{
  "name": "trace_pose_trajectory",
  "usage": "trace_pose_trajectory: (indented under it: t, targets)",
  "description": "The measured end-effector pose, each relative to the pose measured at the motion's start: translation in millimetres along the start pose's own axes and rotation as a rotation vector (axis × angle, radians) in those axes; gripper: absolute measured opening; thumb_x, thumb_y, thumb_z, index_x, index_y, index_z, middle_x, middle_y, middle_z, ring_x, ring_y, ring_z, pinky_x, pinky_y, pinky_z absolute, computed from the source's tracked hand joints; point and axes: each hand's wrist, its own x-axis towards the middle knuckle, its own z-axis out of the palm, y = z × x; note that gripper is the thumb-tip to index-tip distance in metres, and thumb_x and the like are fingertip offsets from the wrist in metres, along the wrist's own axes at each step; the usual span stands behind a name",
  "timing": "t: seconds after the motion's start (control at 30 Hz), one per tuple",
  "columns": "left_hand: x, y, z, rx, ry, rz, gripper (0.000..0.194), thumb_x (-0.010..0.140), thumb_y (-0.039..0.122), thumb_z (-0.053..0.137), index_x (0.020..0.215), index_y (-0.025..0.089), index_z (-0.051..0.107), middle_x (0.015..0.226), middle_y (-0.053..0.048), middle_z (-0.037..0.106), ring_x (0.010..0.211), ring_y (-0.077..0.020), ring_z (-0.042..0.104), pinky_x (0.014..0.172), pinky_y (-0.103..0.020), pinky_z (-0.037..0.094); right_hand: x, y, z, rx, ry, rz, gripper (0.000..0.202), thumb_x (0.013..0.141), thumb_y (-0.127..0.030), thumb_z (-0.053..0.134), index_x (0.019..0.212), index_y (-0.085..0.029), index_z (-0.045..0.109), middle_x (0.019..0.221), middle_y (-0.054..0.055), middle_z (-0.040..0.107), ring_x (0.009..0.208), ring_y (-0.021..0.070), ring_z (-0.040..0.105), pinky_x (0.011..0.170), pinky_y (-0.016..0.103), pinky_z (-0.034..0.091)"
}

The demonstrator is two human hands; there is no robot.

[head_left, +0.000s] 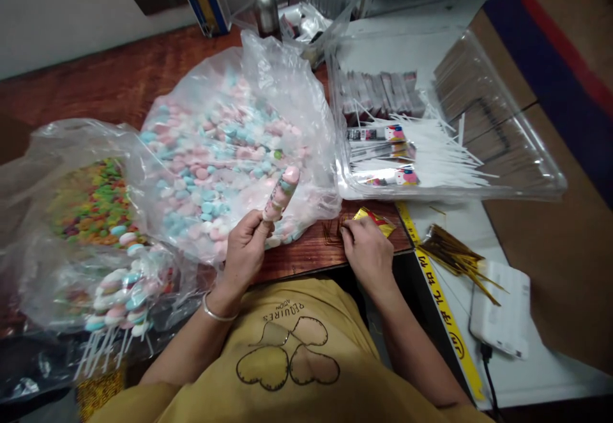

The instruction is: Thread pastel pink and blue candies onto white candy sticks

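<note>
My left hand (246, 244) is closed around the lower end of a wrapped marshmallow stick (281, 196), held tilted upward in front of the large bag. Pink, white and pale blue pieces show through its clear printed wrapper. My right hand (368, 247) rests low at the table's front edge, its fingertips pinched together at a few thin gold twist ties (331, 234). A yellow and red packet (376, 220) lies just beyond its knuckles. The large clear bag (230, 148) behind my left hand is full of pastel marshmallows.
To the left lies a bag of colourful small candies (96, 202), with several finished marshmallow sticks (122, 295) in front. A clear plastic box (454, 183) at the right holds white sticks and printed wrappers. More gold twist ties (450, 250) and a white power bank (500, 308) sit beside a yellow tape (440, 308).
</note>
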Motion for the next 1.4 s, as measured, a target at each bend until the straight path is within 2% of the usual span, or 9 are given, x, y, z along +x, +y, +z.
trace_pose_trajectory:
  t: [0.27,0.47,0.63,0.73,0.83,1.0,1.1,1.27,1.4]
  targets:
    - [0.5,-4.6,-1.5,0.001,0.010,0.014,0.025,0.098,0.037,0.061,0.081,0.020,0.067,0.073,0.000,0.056,0.072,-0.0153,0.051,0.069,-0.026,0.039,12.9,-5.2,5.1,-0.056,0.018,-0.045,0.018,0.100,-0.020,0.052,0.089,-0.020,0.066,0.094,0.011,0.066,0.088,0.0255,0.059,0.072,0.034,0.041]
    - [3.5,-11.0,-0.9,0.141,0.034,0.150,0.019,0.099,0.025,0.058,0.083,0.020,0.067,0.079,-0.001,0.061,0.077,-0.0158,0.057,0.074,-0.027,0.042,2.4,-4.8,-4.1,0.199,0.197,-0.081,0.018,0.103,-0.022,0.045,0.094,-0.021,0.061,0.094,0.009,0.069,0.088,0.0249,0.064,0.078,0.035,0.047]
    - [3.1,-15.4,4.6,0.295,0.019,0.323,0.020,0.095,0.012,0.056,0.090,0.021,0.073,0.080,-0.003,0.064,0.077,-0.0168,0.060,0.070,-0.027,0.044,-16.0,-35.0,-29.9,0.512,0.286,-0.226,0.010,0.102,-0.021,0.053,0.097,-0.024,0.061,0.083,0.003,0.071,0.075,0.0198,0.067,0.072,0.031,0.050]
    - [0.1,-16.5,11.1,0.387,0.008,0.374,0.020,0.095,0.012,0.056,0.097,0.021,0.073,0.083,-0.005,0.067,0.078,-0.0178,0.063,0.069,-0.027,0.046,-18.7,-64.1,-32.8,0.755,0.176,-0.246,0.010,0.101,-0.021,0.054,0.097,-0.025,0.062,0.083,0.003,0.071,0.074,0.0191,0.068,0.070,0.031,0.052]
    - [-3.7,-16.4,15.7,0.438,0.065,0.396,0.017,0.095,0.013,0.057,0.103,0.021,0.069,0.087,-0.006,0.071,0.079,-0.0189,0.066,0.072,-0.028,0.048,-12.7,-86.4,-21.3,0.935,0.056,-0.145,0.010,0.101,-0.028,0.057,0.094,-0.024,0.062,0.082,0.002,0.071,0.071,0.0183,0.067,0.068,0.030,0.053]
    - [-7.7,-16.1,15.4,0.438,0.052,0.411,0.022,0.097,0.016,0.053,0.112,0.022,0.069,0.088,-0.007,0.072,0.079,-0.0194,0.066,0.073,-0.029,0.050,-4.8,-96.7,-0.5,1.095,-0.077,0.074,0.021,0.099,-0.040,0.060,0.088,-0.023,0.062,0.076,0.002,0.068,0.066,0.0176,0.062,0.062,0.029,0.050]
    - [-8.0,-15.2,14.9,0.420,0.027,0.424,0.021,0.099,0.018,0.052,0.103,0.022,0.072,0.082,-0.006,0.070,0.075,-0.0184,0.063,0.069,-0.028,0.048,-6.4,-97.4,3.3,1.149,-0.091,0.160,0.024,0.097,-0.045,0.062,0.088,-0.023,0.061,0.075,0.002,0.067,0.063,0.0165,0.059,0.060,0.028,0.049]
    - [-6.0,-9.2,15.7,0.230,0.041,0.317,0.017,0.093,0.015,0.060,0.093,0.022,0.076,0.083,-0.006,0.072,0.078,-0.0186,0.064,0.073,-0.029,0.049,-5.8,-97.2,4.8,1.050,-0.012,0.157,0.022,0.097,-0.041,0.061,0.086,-0.023,0.059,0.075,0.002,0.066,0.063,0.0170,0.058,0.061,0.029,0.048]
    - [-1.5,-5.7,18.3,-0.196,-0.044,-0.091,0.005,0.084,0.023,0.073,0.083,0.019,0.076,0.074,-0.003,0.071,0.067,-0.0151,0.061,0.065,-0.026,0.048,-0.3,-92.1,7.7,0.909,0.076,0.063,0.020,0.097,-0.037,0.059,0.082,-0.024,0.057,0.074,0.002,0.067,0.065,0.0182,0.060,0.063,0.030,0.047]
